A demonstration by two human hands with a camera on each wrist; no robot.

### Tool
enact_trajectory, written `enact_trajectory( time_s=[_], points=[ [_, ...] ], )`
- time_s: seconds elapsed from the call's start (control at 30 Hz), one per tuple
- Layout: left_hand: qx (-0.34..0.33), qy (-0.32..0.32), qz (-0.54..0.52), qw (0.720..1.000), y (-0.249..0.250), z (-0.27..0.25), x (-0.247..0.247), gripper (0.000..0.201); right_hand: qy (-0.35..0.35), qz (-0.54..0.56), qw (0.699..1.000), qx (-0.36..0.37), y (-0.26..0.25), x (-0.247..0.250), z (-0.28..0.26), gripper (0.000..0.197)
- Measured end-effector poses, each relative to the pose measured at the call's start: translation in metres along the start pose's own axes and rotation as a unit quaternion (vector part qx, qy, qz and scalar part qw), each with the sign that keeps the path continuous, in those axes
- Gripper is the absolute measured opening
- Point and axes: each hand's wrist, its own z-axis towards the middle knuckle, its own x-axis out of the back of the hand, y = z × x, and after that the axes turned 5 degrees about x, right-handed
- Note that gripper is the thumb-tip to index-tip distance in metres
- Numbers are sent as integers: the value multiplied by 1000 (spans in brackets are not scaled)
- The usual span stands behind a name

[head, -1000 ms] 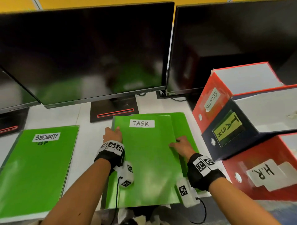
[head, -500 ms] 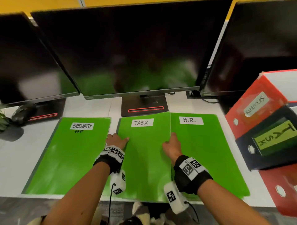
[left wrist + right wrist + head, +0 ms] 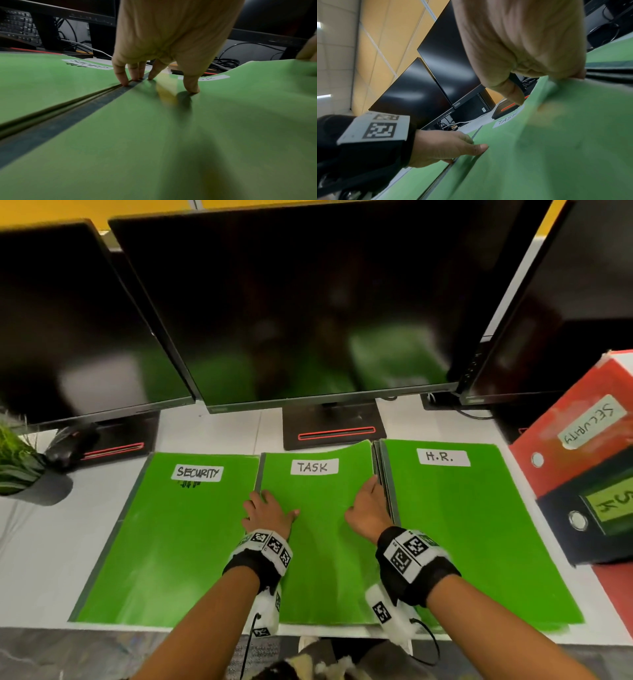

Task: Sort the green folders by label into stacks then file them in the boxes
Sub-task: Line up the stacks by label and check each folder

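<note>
While pinched at its bowed right edge by the right hand (image 3: 368, 508), the glossy TASK folder (image 3: 318, 563) is pinned at its dark spine by left hand (image 3: 267, 513) fingertips (image 3: 123, 81).

The right grip (image 3: 368, 510) no longer lies flat on the TASK folder (image 3: 318, 542). Its fingers now curl round the folder's edge on the grip's outer side, with the thumb on top. That edge is now lifted, and the cover bows upward beyond the fingertips, highest at its far corner. A second ago this folder overlapped the H.R. stack (image 3: 472, 525); now it lies just beside it, outward of the grip.
</note>
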Motion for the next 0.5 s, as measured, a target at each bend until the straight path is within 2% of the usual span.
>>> enact_trajectory(
  time_s=[0.23, 0.5],
  points=[
    [2, 6, 14, 1000, 1, 0, -4, 80, -37, -133, 990, 23, 22, -4, -6, 92],
    [12, 3, -4, 1000, 7, -3, -5, 75, -59, -266, 962, 31, 43, -8, -2, 77]
  ],
)
